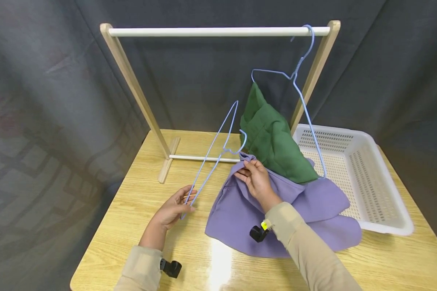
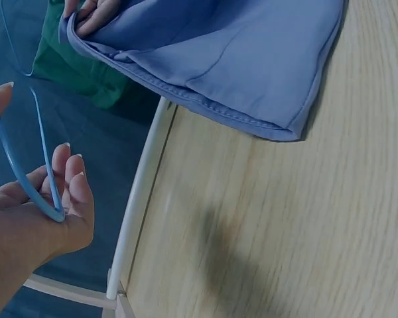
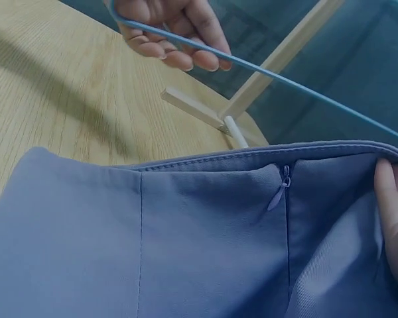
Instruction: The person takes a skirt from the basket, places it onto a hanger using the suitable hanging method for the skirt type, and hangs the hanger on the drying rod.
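My left hand [image 1: 172,208] holds one end of a light blue wire hanger [image 1: 224,150]. In the left wrist view, that end crosses the palm, fingers bent loosely about it and thumb apart from them. With my right hand [image 1: 256,182] I pinch the waistband of a purple skirt [image 1: 229,226], lifting its upper edge toward the hanger's hook. The skirt's lower part spreads over the table. A small zipper [image 3: 286,179] shows at its waist in the right wrist view. The hanger's hook is close to the gripped waistband; whether they touch I cannot tell.
A clothes rack [image 1: 218,32] with wooden posts stands at the back. From its right end hangs another blue hanger [image 1: 303,97] with a green garment [image 1: 273,141] sagging against the skirt. At the right sits a white plastic basket [image 1: 389,190]. The wooden table [image 1: 131,218] bears everything.
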